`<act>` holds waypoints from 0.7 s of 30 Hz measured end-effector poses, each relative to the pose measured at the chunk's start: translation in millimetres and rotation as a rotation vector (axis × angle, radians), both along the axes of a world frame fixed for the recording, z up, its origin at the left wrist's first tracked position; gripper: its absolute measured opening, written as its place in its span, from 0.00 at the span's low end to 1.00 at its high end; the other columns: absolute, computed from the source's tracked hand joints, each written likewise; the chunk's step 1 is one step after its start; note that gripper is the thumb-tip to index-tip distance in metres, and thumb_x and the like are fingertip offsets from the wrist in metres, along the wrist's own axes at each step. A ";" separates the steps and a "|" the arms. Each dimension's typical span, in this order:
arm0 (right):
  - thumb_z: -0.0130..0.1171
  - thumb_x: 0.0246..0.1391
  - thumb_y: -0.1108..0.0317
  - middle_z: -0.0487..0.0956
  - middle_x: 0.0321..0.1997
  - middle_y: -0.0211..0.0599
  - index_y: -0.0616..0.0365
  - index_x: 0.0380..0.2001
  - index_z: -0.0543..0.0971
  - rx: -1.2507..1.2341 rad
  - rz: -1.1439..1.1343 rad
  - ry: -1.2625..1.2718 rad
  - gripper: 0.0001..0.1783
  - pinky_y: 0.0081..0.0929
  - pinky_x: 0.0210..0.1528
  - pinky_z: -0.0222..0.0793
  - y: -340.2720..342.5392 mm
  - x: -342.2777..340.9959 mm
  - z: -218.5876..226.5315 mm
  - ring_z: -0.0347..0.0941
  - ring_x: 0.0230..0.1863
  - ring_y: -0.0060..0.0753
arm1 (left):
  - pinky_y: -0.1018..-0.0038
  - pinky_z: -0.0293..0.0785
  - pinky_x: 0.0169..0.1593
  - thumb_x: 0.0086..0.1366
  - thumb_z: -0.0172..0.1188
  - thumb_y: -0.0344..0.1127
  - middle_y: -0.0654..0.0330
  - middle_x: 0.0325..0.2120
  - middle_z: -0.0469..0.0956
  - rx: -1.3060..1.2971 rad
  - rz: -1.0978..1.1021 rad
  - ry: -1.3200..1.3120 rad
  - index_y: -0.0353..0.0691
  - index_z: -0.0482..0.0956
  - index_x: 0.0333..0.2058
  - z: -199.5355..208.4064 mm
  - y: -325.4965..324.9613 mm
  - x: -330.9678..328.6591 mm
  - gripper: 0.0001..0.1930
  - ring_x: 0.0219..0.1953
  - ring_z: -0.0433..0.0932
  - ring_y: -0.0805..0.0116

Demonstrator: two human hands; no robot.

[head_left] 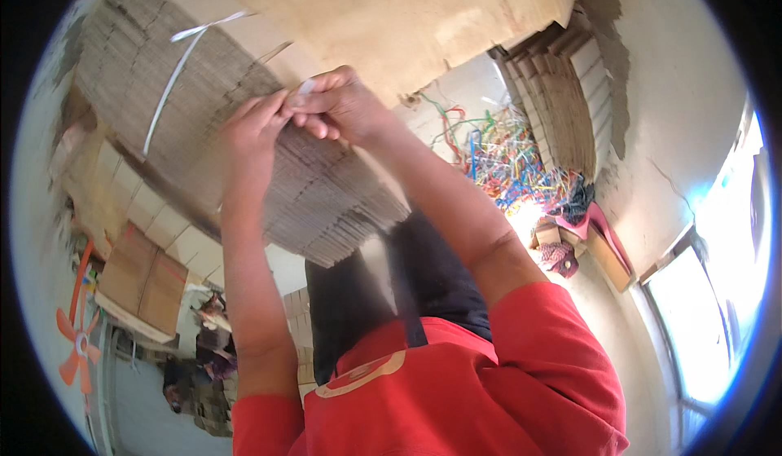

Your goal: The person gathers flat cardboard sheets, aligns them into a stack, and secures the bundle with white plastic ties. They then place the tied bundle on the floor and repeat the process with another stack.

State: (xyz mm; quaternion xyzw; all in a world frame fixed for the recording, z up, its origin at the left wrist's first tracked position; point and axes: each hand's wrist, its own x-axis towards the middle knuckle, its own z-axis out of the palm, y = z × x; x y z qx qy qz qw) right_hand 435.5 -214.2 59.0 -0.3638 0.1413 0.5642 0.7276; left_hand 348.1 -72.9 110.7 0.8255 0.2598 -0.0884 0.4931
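Observation:
A long stack of folded cardboard sheets (326,195) runs from the far left toward my legs, with its many edges facing up. My right hand (338,105) is closed in a pinch, a small whitish strip (306,87) showing at its thumb and fingertips. Against it is my left hand (257,122), fingers bent and their tips meeting the right hand's. What the left fingers grip is hidden. Both hands are above the stack's middle. Farther left, a white strap (167,97) crosses the stack, its knot-like end sticking out at the top.
A large tan sheet (391,16) covers the far side. On the right lies a tangled heap of coloured straps (517,158), beside another cardboard stack (554,97). A tied brown cardboard bundle (142,281) and an orange fan (79,346) are at the left. A bright window (709,293) is at the right.

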 end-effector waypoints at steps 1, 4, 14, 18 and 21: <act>0.63 0.51 0.76 0.79 0.19 0.39 0.69 0.26 0.83 -0.012 0.012 0.014 0.05 0.14 0.09 0.56 2.2 -0.4 0.8 0.69 0.11 0.19 | 0.73 0.73 0.45 0.60 0.58 0.22 0.57 0.40 0.79 0.012 -0.010 0.020 0.33 0.80 0.43 1.8 1.8 -1.4 0.12 0.41 0.78 0.67; 0.63 0.50 0.77 0.80 0.19 0.41 0.70 0.25 0.83 -0.023 0.024 -0.001 0.04 0.13 0.09 0.59 -0.9 2.0 3.3 0.70 0.11 0.20 | 0.72 0.73 0.42 0.60 0.58 0.25 0.58 0.38 0.79 0.080 -0.014 0.046 0.35 0.81 0.40 -0.9 -2.9 1.8 0.09 0.40 0.78 0.65; 0.60 0.52 0.77 0.80 0.21 0.41 0.69 0.25 0.82 -0.035 -0.096 -0.019 0.06 0.14 0.12 0.63 1.0 -6.0 8.0 0.71 0.13 0.20 | 0.63 0.73 0.37 0.60 0.58 0.27 0.56 0.31 0.75 0.588 -0.335 -0.123 0.37 0.75 0.32 -9.7 -4.4 -3.3 0.02 0.34 0.76 0.56; 0.60 0.52 0.79 0.81 0.21 0.41 0.69 0.26 0.82 -0.091 -0.082 0.000 0.04 0.15 0.13 0.65 5.4 -5.9 7.9 0.73 0.14 0.21 | 0.61 0.65 0.28 0.54 0.56 0.22 0.57 0.22 0.66 0.744 -0.431 -0.317 0.39 0.69 0.25 14.4 -18.2 7.6 0.05 0.26 0.69 0.56; 0.62 0.49 0.80 0.81 0.22 0.41 0.69 0.26 0.83 0.028 0.049 0.035 0.03 0.16 0.14 0.67 2.3 9.0 -2.3 0.75 0.15 0.22 | 0.63 0.65 0.27 0.52 0.57 0.21 0.56 0.22 0.65 0.790 -0.451 -0.395 0.39 0.68 0.24 21.0 -24.9 14.1 0.07 0.26 0.69 0.56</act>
